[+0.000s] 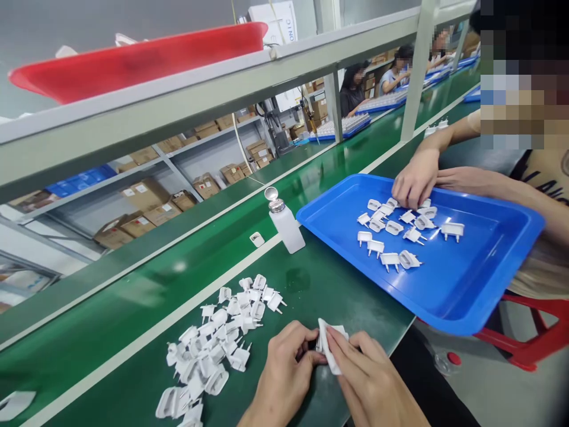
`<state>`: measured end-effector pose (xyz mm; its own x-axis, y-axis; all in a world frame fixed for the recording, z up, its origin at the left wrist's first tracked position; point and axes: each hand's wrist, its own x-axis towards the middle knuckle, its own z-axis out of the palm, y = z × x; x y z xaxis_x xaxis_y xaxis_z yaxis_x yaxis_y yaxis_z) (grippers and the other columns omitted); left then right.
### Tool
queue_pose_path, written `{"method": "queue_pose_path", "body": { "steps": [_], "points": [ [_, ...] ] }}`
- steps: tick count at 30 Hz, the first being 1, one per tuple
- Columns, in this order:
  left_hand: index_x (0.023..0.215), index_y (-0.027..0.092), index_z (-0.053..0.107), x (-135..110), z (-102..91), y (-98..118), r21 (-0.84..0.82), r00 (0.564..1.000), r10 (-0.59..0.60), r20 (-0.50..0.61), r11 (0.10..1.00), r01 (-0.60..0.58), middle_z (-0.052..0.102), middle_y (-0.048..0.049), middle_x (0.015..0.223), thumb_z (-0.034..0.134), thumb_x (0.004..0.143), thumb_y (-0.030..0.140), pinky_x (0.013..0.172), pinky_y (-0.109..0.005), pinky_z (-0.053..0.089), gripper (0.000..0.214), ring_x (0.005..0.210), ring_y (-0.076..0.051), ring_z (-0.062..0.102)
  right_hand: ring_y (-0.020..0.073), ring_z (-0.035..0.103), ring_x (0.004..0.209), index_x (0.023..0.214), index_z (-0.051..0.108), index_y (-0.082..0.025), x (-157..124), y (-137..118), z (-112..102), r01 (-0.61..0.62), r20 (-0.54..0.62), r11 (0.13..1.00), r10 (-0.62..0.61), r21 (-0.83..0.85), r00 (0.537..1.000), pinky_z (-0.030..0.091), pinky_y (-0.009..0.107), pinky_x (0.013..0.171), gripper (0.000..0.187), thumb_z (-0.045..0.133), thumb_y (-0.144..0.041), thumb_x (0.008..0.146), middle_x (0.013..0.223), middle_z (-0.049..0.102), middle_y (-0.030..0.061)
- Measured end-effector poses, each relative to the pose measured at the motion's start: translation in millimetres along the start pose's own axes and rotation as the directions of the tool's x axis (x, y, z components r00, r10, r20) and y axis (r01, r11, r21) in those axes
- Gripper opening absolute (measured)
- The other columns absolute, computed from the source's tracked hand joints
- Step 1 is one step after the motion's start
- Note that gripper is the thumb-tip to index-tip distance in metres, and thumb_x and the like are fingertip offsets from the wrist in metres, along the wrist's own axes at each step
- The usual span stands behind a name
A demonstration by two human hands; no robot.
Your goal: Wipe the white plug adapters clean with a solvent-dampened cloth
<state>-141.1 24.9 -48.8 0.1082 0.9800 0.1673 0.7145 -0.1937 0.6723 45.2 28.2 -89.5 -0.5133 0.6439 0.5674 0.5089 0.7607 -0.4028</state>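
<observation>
My right hand (pixel 371 373) grips a folded white cloth (pixel 328 350) near the front edge of the green bench. Facing it, my left hand (pixel 287 370) is closed, thumb and fingertips pinching a small white plug piece against the cloth. Most of that piece is hidden by the fingers and the fold. To the left of my hands lies a loose heap of white two-pin plug pieces (pixel 217 338). Beyond the heap stands a white pump bottle (pixel 288 228) with its metal lid flipped up.
A blue tray (pixel 484 284) with several plug pieces (pixel 394 228) sits at the right, jutting past the bench edge. A co-worker's hand (pixel 415 178) reaches into it. One white piece (pixel 256 239) lies on the green belt (pixel 146 290). A red tray (pixel 146 62) rests on the shelf above.
</observation>
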Motion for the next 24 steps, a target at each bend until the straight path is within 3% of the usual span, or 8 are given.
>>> {"method": "queue_pose_path", "body": {
  "steps": [3, 7, 10, 13, 17, 20, 22, 24],
  "points": [
    [0.082, 0.02, 0.068, -1, 3.3, -3, 0.018, 0.999, 0.023, -0.03, 1.0, -0.022, 0.053, 0.0035, 0.07, 0.062, 0.074, 0.001, 0.058, -0.022, 0.039, 0.021, 0.062, -0.013, 0.053, 0.0244, 0.061, 0.088, 0.118, 0.07, -0.012, 19, 2, -4, -0.113, 0.049, 0.983, 0.107, 0.142, 0.993, 0.058, 0.041, 0.072, 0.038, 0.04, -0.003, 0.096, 0.122, 0.073, 0.0141],
    [0.086, 0.019, 0.07, -6, 7.3, -5, 0.055, 0.994, 0.075, -0.084, 0.996, -0.071, 0.057, 0.0019, 0.072, 0.058, 0.071, -0.004, 0.061, -0.022, 0.043, 0.029, 0.064, -0.014, 0.054, 0.0233, 0.06, 0.089, 0.089, 0.07, -0.019, 24, 3, -8, -0.174, 0.093, 0.958, 0.157, 0.226, 0.983, 0.057, 0.041, 0.074, 0.035, 0.039, -0.005, 0.099, 0.116, 0.074, 0.0094],
    [0.087, 0.018, 0.07, -8, 8.6, -4, 0.057, 0.989, 0.113, -0.098, 0.992, -0.108, 0.059, 0.0003, 0.074, 0.053, 0.069, -0.006, 0.061, -0.022, 0.045, 0.033, 0.065, -0.014, 0.055, 0.023, 0.061, 0.087, 0.114, 0.069, -0.014, 14, 2, -6, -0.051, 0.011, 0.987, 0.049, 0.155, 0.999, 0.057, 0.037, 0.07, 0.035, 0.04, -0.004, 0.098, 0.123, 0.073, 0.014],
    [0.084, 0.017, 0.068, -8, 8.4, -3, 0.047, 0.985, 0.14, -0.102, 0.99, -0.136, 0.06, -0.0014, 0.075, 0.05, 0.068, -0.007, 0.058, -0.02, 0.044, 0.034, 0.065, -0.014, 0.056, 0.0228, 0.061, 0.082, 0.144, 0.05, -0.003, 0, 1, 2, 0.049, -0.046, 0.999, -0.05, -0.02, 0.998, 0.056, 0.036, 0.064, 0.05, 0.042, -0.001, 0.094, 0.134, 0.069, 0.0199],
    [0.083, 0.017, 0.07, -7, 7.1, -4, 0.048, 0.986, 0.135, -0.097, 0.99, -0.131, 0.062, -0.0021, 0.075, 0.047, 0.068, -0.008, 0.061, -0.022, 0.044, 0.037, 0.067, -0.015, 0.058, 0.0222, 0.061, 0.079, 0.141, 0.053, 0.001, -15, -2, 11, 0.17, -0.047, 0.972, -0.179, -0.164, 0.983, 0.054, 0.035, 0.062, 0.052, 0.049, 0.002, 0.089, 0.138, 0.066, 0.0204],
    [0.085, 0.016, 0.073, -6, 5.9, -6, 0.031, 0.991, 0.102, -0.084, 0.995, -0.1, 0.061, -0.001, 0.073, 0.049, 0.069, -0.007, 0.062, -0.023, 0.043, 0.037, 0.066, -0.015, 0.057, 0.0204, 0.061, 0.075, 0.129, 0.063, -0.005, -16, -4, -6, 0.23, -0.031, 0.972, -0.231, -0.04, 0.972, 0.054, 0.033, 0.062, 0.047, 0.046, 0.004, 0.087, 0.126, 0.073, 0.0173],
    [0.084, 0.016, 0.074, -4, 4.5, -6, 0.0, 0.997, 0.029, -0.072, 1.0, -0.029, 0.057, 0.0011, 0.071, 0.057, 0.071, -0.005, 0.06, -0.024, 0.04, 0.029, 0.063, -0.014, 0.055, 0.0181, 0.062, 0.076, 0.118, 0.069, -0.015, -8, -2, -32, 0.121, 0.087, 0.972, -0.141, 0.202, 0.986, 0.054, 0.028, 0.065, 0.039, 0.043, -0.001, 0.093, 0.111, 0.077, 0.0097],
    [0.082, 0.016, 0.074, -2, 2.4, -4, -0.039, 0.996, -0.07, -0.052, 0.997, 0.068, 0.056, 0.0026, 0.069, 0.072, 0.071, 0.003, 0.059, -0.024, 0.039, 0.017, 0.062, -0.014, 0.053, 0.0168, 0.061, 0.075, 0.09, 0.069, -0.024, 5, 3, -61, -0.164, 0.19, 0.932, 0.106, 0.323, 0.976, 0.05, 0.027, 0.062, 0.032, 0.041, -0.018, 0.104, 0.084, 0.071, 0.0019]
  ]
}}
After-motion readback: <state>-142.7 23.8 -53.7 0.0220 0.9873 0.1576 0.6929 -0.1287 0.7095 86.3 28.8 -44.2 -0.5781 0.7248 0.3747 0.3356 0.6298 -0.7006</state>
